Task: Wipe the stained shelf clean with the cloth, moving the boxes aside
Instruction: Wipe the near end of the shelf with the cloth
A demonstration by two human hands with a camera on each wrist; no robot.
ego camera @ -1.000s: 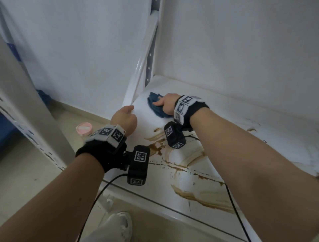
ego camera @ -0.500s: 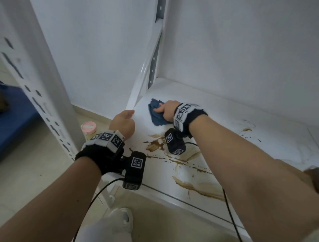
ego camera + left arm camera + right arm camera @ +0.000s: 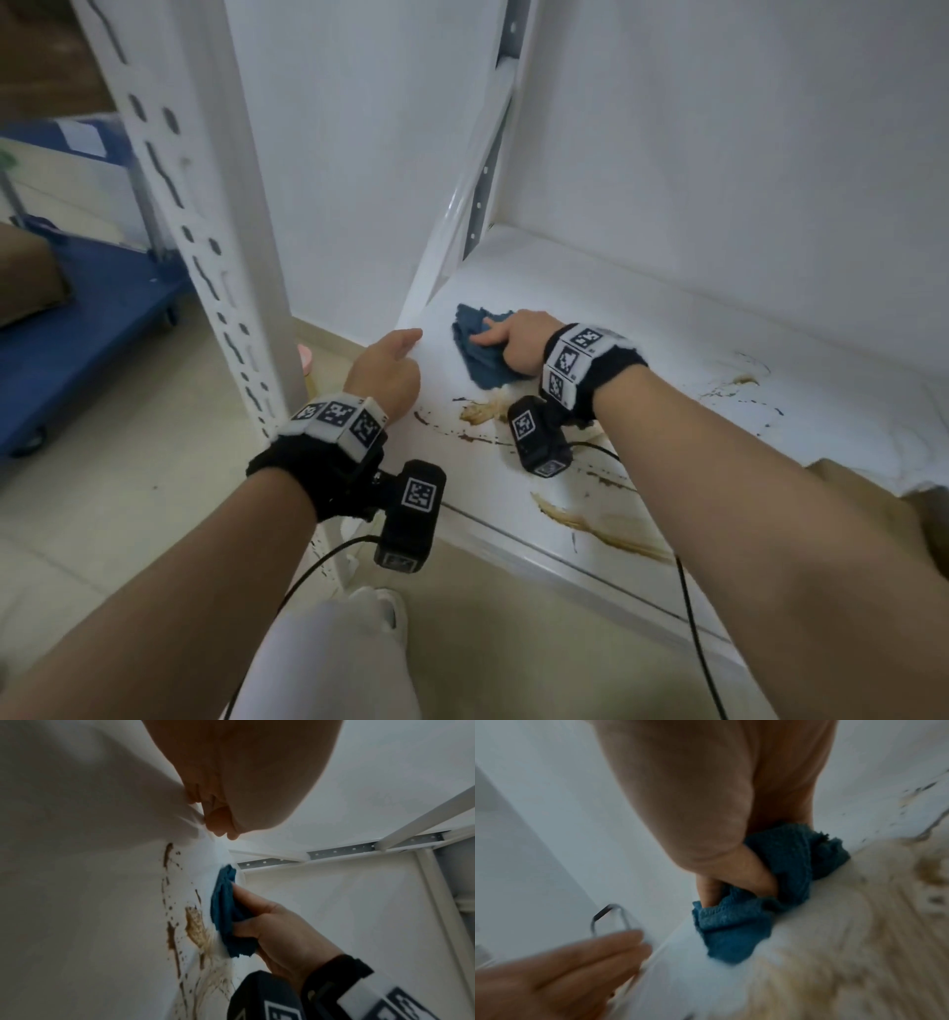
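- The shelf [image 3: 642, 329] is a stiff white board carrying brown stains [image 3: 601, 524] from its left middle to the near edge; streaks look smeared and wet, so probably slick under pressure.
- The cloth [image 3: 480, 354] is a soft, light blue rag, bunched at the far-left end of the shelf. It is best held as a wad under the palm (it will fold over if pushed by an edge).
- The right hand [image 3: 513, 344] grips the cloth, fingers curled into it.
- The left hand [image 3: 385, 372] rests at the shelf's left edge, fingers straight, holding nothing.
- Boxes: only a brown corner [image 3: 873, 493], cut off at right, may be one. The right wrist view is blurred.
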